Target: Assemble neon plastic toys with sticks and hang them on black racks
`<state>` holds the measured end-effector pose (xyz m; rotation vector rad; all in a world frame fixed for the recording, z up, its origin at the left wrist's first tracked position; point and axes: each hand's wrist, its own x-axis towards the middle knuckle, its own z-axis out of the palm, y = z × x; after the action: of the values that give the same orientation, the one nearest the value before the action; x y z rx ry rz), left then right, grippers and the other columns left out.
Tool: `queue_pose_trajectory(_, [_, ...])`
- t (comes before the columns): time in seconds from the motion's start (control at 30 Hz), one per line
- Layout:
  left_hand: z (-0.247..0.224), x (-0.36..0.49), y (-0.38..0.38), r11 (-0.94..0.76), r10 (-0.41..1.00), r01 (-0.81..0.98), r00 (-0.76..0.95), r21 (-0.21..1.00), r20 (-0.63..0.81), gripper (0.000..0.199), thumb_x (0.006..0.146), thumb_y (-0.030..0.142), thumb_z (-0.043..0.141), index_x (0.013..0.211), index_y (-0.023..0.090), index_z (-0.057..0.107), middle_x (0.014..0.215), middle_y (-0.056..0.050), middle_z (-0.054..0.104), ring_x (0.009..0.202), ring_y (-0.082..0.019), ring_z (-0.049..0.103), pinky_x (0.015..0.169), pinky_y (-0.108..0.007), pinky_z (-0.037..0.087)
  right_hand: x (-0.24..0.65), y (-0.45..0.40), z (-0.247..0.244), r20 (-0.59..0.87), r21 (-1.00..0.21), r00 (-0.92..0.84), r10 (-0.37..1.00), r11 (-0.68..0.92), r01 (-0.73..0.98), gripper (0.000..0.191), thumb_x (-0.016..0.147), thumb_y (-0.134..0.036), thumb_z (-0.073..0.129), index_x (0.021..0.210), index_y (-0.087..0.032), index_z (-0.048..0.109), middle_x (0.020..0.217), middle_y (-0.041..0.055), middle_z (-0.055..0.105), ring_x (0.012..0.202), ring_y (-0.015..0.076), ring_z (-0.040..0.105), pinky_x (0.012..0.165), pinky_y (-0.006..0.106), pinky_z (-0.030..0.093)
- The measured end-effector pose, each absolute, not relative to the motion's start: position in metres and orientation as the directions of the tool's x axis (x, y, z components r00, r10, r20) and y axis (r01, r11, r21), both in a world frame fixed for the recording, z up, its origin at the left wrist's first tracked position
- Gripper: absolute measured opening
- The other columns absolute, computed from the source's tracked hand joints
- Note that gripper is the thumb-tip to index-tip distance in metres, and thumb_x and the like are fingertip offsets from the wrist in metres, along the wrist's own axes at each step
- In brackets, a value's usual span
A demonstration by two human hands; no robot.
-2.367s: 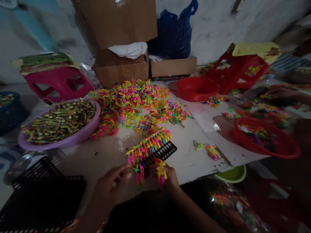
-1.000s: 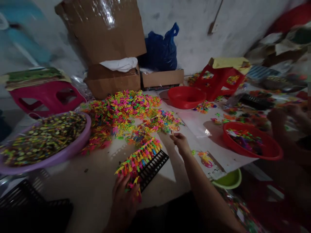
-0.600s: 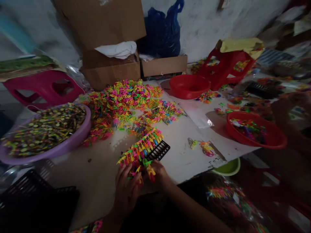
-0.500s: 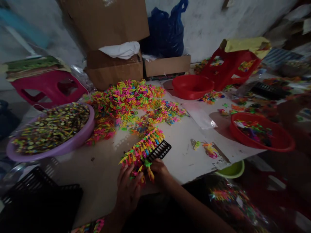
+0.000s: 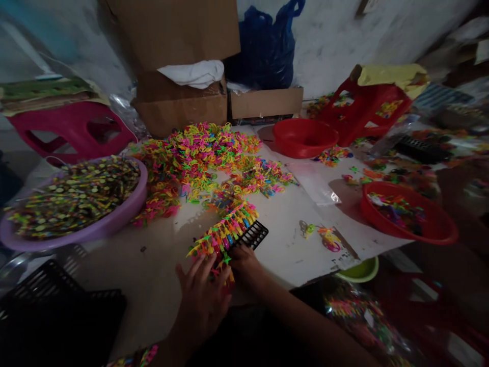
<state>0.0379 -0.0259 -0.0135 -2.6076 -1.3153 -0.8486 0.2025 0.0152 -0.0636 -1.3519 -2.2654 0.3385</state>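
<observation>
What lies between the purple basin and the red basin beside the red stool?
In the head view, a heap of small bright pieces lies between the purple basin and the red basin.

Below the large brown cardboard box lies white cloth; right of the box, a bulging blue plastic bag; left, a magenta plastic stool.

Dim light comes from the right, the nearer red basin casting its shadow left; a clear plastic bag glints (one small patch), and outer edges stretch and blur.
</observation>
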Motion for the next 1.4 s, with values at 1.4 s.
queue_pose_trajectory(1.4, [-0.01, 0.035, -0.03, -0.641, 0.682, 0.755, 0.479, 0.137, 0.553, 0.048, 0.078, 0.018, 0.054, 0.125, 0.026, 0.046, 0.139, -0.009, 0.035, 0.127, -0.028, 0.03, 0.104, -0.052, 0.02, 0.323, 0.07, 0.005, -0.13, -0.959, 0.059, 0.99, -0.11, -0.263, 0.019, 0.06, -0.032, 0.066, 0.07, -0.016, 0.062, 0.072, 0.0016, 0.063, 0.059, 0.01, 0.052, 0.059, 0.023, 0.042])
